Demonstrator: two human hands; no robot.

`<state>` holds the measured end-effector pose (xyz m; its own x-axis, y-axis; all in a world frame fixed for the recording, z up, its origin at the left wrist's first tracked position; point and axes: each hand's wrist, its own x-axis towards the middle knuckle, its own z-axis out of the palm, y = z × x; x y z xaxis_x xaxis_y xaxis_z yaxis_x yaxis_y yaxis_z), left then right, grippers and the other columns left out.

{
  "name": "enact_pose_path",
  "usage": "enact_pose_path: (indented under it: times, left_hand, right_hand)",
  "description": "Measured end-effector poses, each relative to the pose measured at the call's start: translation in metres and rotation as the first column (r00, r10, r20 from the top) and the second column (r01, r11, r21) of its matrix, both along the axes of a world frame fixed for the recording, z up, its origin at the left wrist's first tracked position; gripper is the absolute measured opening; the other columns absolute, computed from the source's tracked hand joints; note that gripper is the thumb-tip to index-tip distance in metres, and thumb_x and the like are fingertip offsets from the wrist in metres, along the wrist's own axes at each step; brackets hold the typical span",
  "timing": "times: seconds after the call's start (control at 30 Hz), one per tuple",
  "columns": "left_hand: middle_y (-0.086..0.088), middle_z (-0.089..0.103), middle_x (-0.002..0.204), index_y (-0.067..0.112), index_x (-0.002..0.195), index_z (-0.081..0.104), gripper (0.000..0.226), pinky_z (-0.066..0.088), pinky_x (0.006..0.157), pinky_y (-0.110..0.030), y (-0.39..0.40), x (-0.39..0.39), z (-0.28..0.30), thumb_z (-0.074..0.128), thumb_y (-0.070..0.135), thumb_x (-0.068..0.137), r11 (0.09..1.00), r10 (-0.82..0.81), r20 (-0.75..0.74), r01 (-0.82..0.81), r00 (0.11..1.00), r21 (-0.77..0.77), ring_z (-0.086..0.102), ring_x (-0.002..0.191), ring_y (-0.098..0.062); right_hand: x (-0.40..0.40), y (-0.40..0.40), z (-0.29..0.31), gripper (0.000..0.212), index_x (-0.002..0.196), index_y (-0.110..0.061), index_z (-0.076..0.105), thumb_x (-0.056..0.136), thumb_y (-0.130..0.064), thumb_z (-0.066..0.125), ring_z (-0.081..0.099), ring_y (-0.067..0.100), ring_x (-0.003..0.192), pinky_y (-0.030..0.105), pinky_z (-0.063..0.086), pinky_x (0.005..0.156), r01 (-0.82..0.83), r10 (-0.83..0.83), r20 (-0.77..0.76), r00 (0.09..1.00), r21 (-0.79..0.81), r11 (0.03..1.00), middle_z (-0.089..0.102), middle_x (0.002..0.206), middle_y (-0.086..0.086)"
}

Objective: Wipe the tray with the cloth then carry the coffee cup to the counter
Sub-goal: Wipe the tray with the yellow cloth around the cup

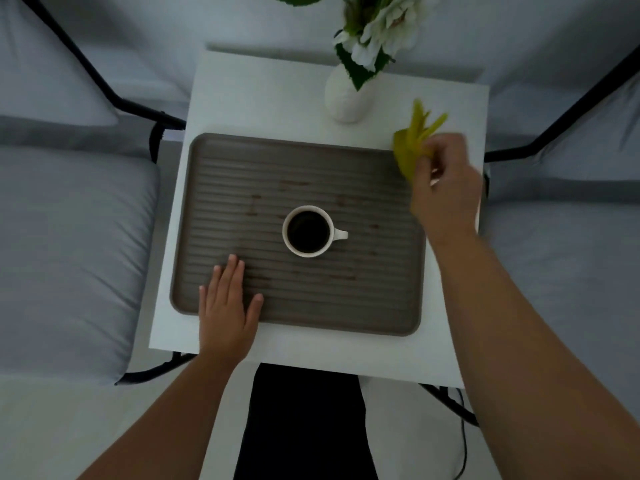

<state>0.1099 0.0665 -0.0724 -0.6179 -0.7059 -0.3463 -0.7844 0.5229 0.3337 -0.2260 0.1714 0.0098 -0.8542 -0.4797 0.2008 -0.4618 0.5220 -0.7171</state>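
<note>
A brown ribbed tray [221, 161] lies on a white table and shows several brown stains. In its middle stands a white coffee cup [308, 231] full of dark coffee, its handle pointing right. My left hand [227, 303] rests flat on the tray's near left corner, fingers spread, holding nothing. My right hand [446, 188] hovers over the tray's far right corner, pinching a bunched yellow cloth [412, 140] that sticks up from the fingers.
The white table [263, 95] also carries a white vase [346, 95] with white flowers and green leaves at the back. Grey cushioned seats with black frames flank the table at the left [69, 237] and the right [571, 254].
</note>
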Motion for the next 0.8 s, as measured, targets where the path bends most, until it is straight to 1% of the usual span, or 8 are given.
enact_pose_path:
  times: [0.13,0.23,0.3,0.4,0.5,0.6,0.7,0.8]
  left_hand:
    - [0.005,0.010,0.162,0.020,0.153,0.015,0.070,0.002,0.120,-0.045,-0.001,0.007,0.000,0.025,0.055,0.093,1.000,0.011,0.031,-0.011,0.999,0.006,0.000,0.149,-0.016]
    - [0.004,0.009,0.162,0.020,0.153,0.015,0.071,0.000,0.119,-0.043,-0.006,0.009,-0.001,0.025,0.056,0.092,0.999,0.037,0.022,-0.037,0.999,-0.001,-0.001,0.149,-0.016]
    - [0.003,0.010,0.162,0.018,0.153,0.015,0.071,0.000,0.119,-0.045,-0.013,0.008,-0.002,0.024,0.055,0.092,0.997,0.074,0.013,-0.074,0.997,-0.014,0.000,0.149,-0.017]
    - [0.002,0.011,0.162,0.018,0.153,0.016,0.069,0.003,0.120,-0.047,-0.028,0.007,-0.005,0.026,0.052,0.093,0.992,0.122,-0.002,-0.122,0.993,-0.038,0.002,0.149,-0.020]
    - [0.002,0.010,0.162,0.019,0.153,0.014,0.066,0.004,0.120,-0.047,-0.043,0.007,-0.009,0.027,0.048,0.095,0.993,0.088,0.017,-0.087,0.996,-0.074,0.002,0.150,-0.020]
    - [0.001,0.009,0.162,0.018,0.153,0.013,0.063,-0.001,0.118,-0.047,-0.059,0.002,-0.008,0.031,0.043,0.098,0.986,0.100,-0.003,-0.100,0.995,-0.131,0.000,0.150,-0.020]
    - [-0.002,0.010,0.162,0.016,0.153,0.015,0.063,0.002,0.119,-0.045,-0.079,-0.004,-0.003,0.043,0.033,0.099,0.968,0.204,-0.119,-0.218,0.972,-0.121,0.005,0.149,-0.023]
    - [-0.004,0.021,0.160,0.020,0.154,0.009,0.065,0.023,0.118,-0.037,-0.093,-0.014,0.009,0.044,0.024,0.100,0.923,0.385,-0.325,-0.369,0.864,0.112,0.024,0.145,-0.020]
  right_hand:
    - [0.036,-0.010,-0.026,0.025,0.116,-0.019,0.055,0.090,-0.018,0.052,0.062,0.029,0.069,0.033,0.050,0.062,-0.245,0.219,0.154,0.963,0.173,0.954,0.069,0.091,0.010]
    - [0.043,-0.026,-0.046,0.037,0.127,-0.022,0.052,0.090,-0.017,0.056,0.065,0.026,0.087,0.031,0.052,0.076,-0.365,0.272,0.354,0.895,0.231,0.902,0.069,0.104,0.010]
    - [0.038,-0.034,-0.057,0.033,0.124,-0.017,0.058,0.091,-0.016,0.058,0.063,0.027,0.098,0.032,0.049,0.085,-0.420,0.281,0.431,0.858,0.273,0.865,0.067,0.109,0.013]
    - [0.026,-0.038,-0.064,0.028,0.113,-0.015,0.068,0.087,-0.025,0.064,0.053,0.034,0.107,0.040,0.045,0.090,-0.438,0.343,0.278,0.898,0.466,0.769,0.057,0.114,0.017]
    - [0.018,-0.035,-0.067,0.038,0.116,-0.026,0.062,0.082,-0.040,0.066,0.042,0.039,0.117,0.050,0.043,0.092,-0.328,0.348,0.088,0.933,0.602,0.728,0.046,0.131,0.013]
    - [0.014,-0.033,-0.073,0.050,0.130,-0.033,0.048,0.084,-0.044,0.063,0.032,0.041,0.128,0.056,0.040,0.095,-0.373,0.333,0.185,0.925,0.615,0.695,0.033,0.148,0.005]
    - [0.009,-0.040,-0.074,0.049,0.129,-0.033,0.053,0.082,-0.043,0.065,0.035,0.040,0.125,0.055,0.042,0.095,-0.382,0.342,0.185,0.921,0.600,0.703,0.042,0.141,0.005]
    - [0.007,-0.054,-0.079,0.039,0.117,-0.025,0.067,0.079,-0.031,0.072,0.044,0.041,0.116,0.049,0.040,0.099,-0.440,0.393,0.204,0.897,0.511,0.739,0.054,0.126,0.011]
